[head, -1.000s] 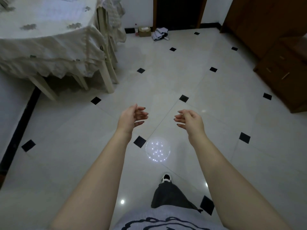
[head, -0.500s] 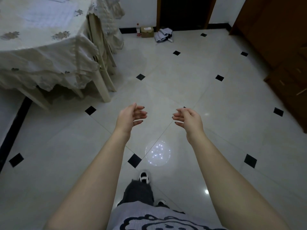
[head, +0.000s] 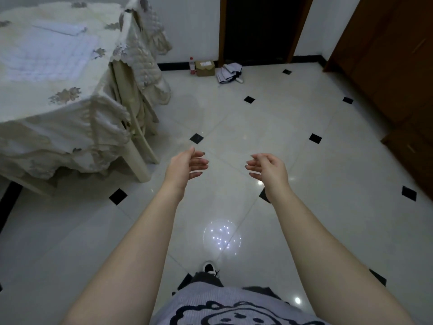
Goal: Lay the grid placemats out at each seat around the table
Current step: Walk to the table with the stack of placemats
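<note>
The table (head: 70,127) stands at the upper left under a cream embroidered cloth. A pale grid placemat (head: 46,55) lies flat on its top, and a second folded white mat (head: 61,28) sits just behind it. My left hand (head: 185,166) and my right hand (head: 267,168) hang in the air over the floor, palms facing each other, fingers loosely curled, holding nothing. Both hands are to the right of the table and well clear of it.
A chair (head: 138,90) draped in cream fabric stands at the table's right corner. By the far wall are a bottle (head: 192,65), a cardboard box (head: 205,68) and a folded umbrella (head: 229,72). A dark doorway (head: 260,26) and wooden cabinets (head: 398,66) line the back and right.
The view has swung left and up toward the table, bringing more of its top and the placemats into sight. My feet have stepped forward. My hands stay apart and hold nothing.
</note>
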Demonstrator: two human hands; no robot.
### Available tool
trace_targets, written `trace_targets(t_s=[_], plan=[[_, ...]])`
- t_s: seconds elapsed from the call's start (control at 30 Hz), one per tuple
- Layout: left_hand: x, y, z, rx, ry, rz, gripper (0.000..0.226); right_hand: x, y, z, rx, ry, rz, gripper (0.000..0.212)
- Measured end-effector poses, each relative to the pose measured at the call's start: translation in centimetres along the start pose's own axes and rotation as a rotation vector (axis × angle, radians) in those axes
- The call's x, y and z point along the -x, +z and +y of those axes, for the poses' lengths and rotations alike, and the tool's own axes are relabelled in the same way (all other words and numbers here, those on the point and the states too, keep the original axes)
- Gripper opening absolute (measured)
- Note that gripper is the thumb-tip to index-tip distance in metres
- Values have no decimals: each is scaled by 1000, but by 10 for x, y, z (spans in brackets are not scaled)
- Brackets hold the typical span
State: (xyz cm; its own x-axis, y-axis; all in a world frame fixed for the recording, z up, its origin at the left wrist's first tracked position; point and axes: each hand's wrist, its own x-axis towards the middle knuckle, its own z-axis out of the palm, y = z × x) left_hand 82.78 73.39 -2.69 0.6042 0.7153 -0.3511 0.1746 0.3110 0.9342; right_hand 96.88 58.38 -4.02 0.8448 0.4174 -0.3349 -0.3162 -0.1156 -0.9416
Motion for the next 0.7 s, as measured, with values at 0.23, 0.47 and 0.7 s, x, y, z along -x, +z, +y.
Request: trace_targets(t_s=[0.23, 0.47, 0.7], plan=[[-99, 10, 43, 2, -14, -12, 36, -86, 25, -31, -13, 16, 63, 17], [-203, 32, 59, 18, -51, 9, 35, -193, 49, -58, 0, 16, 59, 19], [-329, 77, 107, 14, -42, 55, 33, -332, 65, -106, 13, 14, 19, 19]])
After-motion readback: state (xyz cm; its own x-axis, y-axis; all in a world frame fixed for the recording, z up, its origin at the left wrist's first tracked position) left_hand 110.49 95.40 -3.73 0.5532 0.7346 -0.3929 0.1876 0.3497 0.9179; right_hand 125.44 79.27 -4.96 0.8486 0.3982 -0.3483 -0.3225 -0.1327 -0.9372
